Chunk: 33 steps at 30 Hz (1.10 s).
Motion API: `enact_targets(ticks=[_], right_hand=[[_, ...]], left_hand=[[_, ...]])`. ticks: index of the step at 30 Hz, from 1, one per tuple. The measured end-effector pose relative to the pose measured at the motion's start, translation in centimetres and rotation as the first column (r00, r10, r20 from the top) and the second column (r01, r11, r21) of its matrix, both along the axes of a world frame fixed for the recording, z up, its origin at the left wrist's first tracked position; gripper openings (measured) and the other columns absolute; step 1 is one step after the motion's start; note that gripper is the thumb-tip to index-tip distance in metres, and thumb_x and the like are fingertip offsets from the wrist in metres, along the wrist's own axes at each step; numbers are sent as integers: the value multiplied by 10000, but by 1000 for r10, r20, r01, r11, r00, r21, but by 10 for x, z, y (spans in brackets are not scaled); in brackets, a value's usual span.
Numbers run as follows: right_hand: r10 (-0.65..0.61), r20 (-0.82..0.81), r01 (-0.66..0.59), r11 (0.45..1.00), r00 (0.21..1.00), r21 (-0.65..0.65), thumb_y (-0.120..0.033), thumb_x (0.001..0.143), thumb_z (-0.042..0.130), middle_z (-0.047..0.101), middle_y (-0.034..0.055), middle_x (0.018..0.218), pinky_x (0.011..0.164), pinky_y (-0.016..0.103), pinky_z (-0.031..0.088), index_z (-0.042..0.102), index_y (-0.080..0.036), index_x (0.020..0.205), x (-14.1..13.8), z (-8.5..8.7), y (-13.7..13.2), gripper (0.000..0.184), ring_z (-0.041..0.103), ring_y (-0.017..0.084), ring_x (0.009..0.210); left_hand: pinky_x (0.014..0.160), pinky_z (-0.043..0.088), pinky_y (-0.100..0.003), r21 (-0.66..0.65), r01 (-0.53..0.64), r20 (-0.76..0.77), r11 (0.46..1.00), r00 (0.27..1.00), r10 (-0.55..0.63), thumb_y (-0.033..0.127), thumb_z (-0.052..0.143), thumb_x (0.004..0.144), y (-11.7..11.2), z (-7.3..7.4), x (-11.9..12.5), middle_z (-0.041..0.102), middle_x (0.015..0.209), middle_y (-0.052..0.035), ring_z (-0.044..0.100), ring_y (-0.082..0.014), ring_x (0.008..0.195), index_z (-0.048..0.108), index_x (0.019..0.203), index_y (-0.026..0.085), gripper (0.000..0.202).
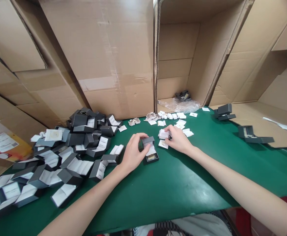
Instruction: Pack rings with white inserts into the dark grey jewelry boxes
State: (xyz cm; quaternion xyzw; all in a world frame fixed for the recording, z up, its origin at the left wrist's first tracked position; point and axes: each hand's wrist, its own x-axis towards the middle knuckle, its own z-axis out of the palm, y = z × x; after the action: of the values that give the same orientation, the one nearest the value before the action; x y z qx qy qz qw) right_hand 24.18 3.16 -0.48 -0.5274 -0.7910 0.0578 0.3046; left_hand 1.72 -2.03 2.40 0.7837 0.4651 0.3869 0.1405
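A small dark grey jewellery box [151, 158] stands with its lid up on the green table, a white flap and something yellowish inside it. My left hand [134, 151] grips the box at its left side, thumb and fingers around the lid. To the right, my right hand [178, 140] pinches a white padded insert [163, 133]. Below that insert a white card [163, 144] lies on the table. Beyond my hands, several small white pieces [174, 116] and cards are strewn. Whether anything else sits under my right fingers is hidden.
A large heap of open grey boxes [79, 139] with white linings covers the left side. Tall cardboard cartons [124, 65] wall off the back. Inside one open carton lie clear plastic [180, 105] and a dark box. Two more open boxes [249, 134] sit at right.
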Motion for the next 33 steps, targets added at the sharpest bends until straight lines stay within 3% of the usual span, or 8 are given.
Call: enact_targets(ticks=[4, 8, 15, 18, 21, 27, 30, 33], right_hand=[[25, -81, -29, 998, 996, -51, -274, 738, 554, 600, 65, 917, 709, 342, 432, 444, -205, 918, 1, -2, 0, 222, 548, 228, 823], [38, -140, -43, 998, 989, -36, -203, 696, 559, 580, 60, 940, 715, 347, 441, 433, -212, 929, 1, 1, -1, 266, 545, 230, 854], [194, -296, -111, 955, 935, 277, -39, 659, 476, 537, 83, 1099, 854, 394, 414, 380, -233, 910, -11, 15, -18, 331, 511, 243, 1063], [301, -329, -204, 932, 895, 298, -45, 664, 494, 545, 80, 1102, 845, 392, 431, 388, -239, 927, -21, 21, -29, 344, 526, 239, 1057], [410, -325, -290, 888, 852, 357, -67, 677, 524, 567, 79, 1079, 841, 395, 442, 422, -240, 930, -26, 26, -41, 323, 548, 236, 1026], [518, -216, -398, 813, 827, 426, -86, 695, 548, 601, 88, 1065, 781, 382, 447, 475, -233, 929, -20, 32, -51, 285, 576, 222, 946], [590, 21, -566, 763, 807, 313, -86, 698, 539, 620, 72, 1063, 771, 366, 428, 519, -223, 893, -14, 35, -50, 240, 573, 204, 909], [602, 151, -621, 765, 784, 170, -110, 719, 542, 638, 64, 1039, 781, 365, 422, 563, -213, 877, -10, 38, -49, 190, 556, 206, 917]], left_hand=[[890, 441, -335, 28, 58, -32, 998, 998, -57, 259, 545, 859, -3, 3, 1, 560, 1124, -56, 521, -200, 1056, 497, 1075, 223, 225], [951, 404, -359, 123, 97, -35, 988, 995, -94, 232, 520, 878, -6, 8, 0, 552, 1181, -57, 480, -198, 1125, 484, 1077, 223, 203], [898, 399, -347, 276, -94, 62, 956, 995, 80, 171, 500, 870, -6, 25, -8, 595, 1124, -35, 468, -200, 1096, 535, 984, 218, 129], [824, 420, -320, 189, -57, 58, 980, 997, 46, 205, 478, 881, -4, 31, -14, 615, 1047, -31, 515, -189, 995, 558, 958, 215, 111], [723, 436, -290, -17, 17, -7, 1000, 1000, -17, 279, 502, 868, -1, 31, -19, 603, 1057, -35, 542, -176, 894, 558, 1031, 225, 180], [608, 448, -254, -295, 85, -39, 952, 994, -100, 301, 596, 774, 7, 12, -22, 562, 1068, -47, 531, -123, 698, 471, 1184, 236, 434], [577, 445, -242, -371, 102, -25, 923, 993, -120, 306, 621, 744, 7, 5, -20, 534, 1044, -34, 515, -88, 603, 453, 1202, 240, 493], [555, 428, -233, -398, 108, -7, 911, 993, -121, 326, 638, 729, 5, 3, -18, 535, 996, -21, 503, -78, 563, 444, 1217, 244, 532]])
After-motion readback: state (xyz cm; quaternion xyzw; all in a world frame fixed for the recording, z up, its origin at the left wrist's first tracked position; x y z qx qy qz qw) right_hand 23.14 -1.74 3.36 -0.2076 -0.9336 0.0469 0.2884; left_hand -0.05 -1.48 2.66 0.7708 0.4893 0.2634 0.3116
